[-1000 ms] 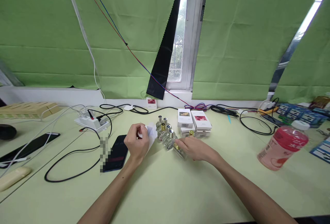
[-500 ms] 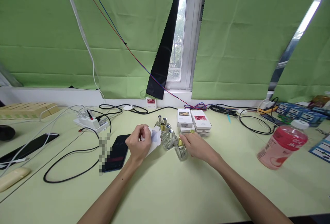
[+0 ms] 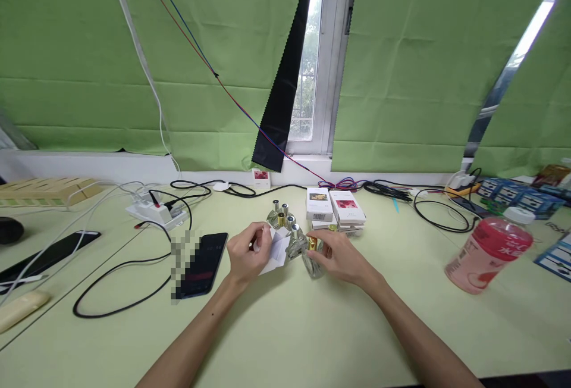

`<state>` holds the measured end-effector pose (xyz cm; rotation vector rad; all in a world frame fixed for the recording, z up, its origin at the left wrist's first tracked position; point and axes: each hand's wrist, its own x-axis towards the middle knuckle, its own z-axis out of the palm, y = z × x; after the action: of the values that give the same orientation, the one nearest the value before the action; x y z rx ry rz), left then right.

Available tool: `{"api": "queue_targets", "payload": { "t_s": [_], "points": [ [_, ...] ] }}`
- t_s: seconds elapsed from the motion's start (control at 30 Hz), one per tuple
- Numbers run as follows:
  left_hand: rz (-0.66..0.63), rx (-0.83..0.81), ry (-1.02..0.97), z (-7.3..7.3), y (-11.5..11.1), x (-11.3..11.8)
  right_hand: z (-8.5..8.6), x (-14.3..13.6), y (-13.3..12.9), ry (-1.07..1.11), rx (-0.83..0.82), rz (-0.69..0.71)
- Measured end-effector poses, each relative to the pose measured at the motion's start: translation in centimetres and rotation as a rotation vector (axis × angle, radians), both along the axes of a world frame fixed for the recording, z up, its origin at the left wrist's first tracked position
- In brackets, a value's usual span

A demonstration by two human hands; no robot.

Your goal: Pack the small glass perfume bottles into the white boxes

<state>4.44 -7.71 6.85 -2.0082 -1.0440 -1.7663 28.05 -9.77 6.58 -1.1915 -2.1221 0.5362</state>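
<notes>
One bottle (image 3: 313,267) in the right hand (image 3: 345,254), one carton (image 3: 279,249) in the left hand (image 3: 247,255)

The right thumb and fingertips are closed about the bottle's gold cap, midway along the tabletop (image 3: 285,340) and well back from its front edge; whether the base touches down cannot be told. The left fingers are tightly curled, pinching the white carton, its flaps spread toward the right hand. Other bottles (image 3: 295,247) cluster just behind, nearer the back edge, beside stacked boxes (image 3: 348,210). A phone (image 3: 209,263) lies left of the left hand; a pink drink (image 3: 488,257) is toward the right edge.
</notes>
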Motion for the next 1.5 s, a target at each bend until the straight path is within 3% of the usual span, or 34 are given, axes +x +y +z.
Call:
{"api": "queue_targets", "payload": {
  "t_s": [0.37, 0.67, 0.9, 1.5],
  "points": [
    [-0.236, -0.151, 0.078, 0.4, -1.0, 0.7, -1.7, 0.2, 0.5, 0.109, -0.060, 0.049],
    [-0.457, -0.572, -0.152, 1.1, -0.5, 0.4, -1.4, 0.3, 0.2, 0.079, -0.077, 0.050],
    [-0.606, -0.756, -0.308, 1.2, -0.1, 0.1, -1.5, 0.1, 0.2, 0.093, -0.082, 0.051],
    [-0.358, -0.684, 0.438, 1.6, 0.1, -1.5, -1.4, -0.6, -0.1, 0.110, -0.144, 0.097]
  ]
}}
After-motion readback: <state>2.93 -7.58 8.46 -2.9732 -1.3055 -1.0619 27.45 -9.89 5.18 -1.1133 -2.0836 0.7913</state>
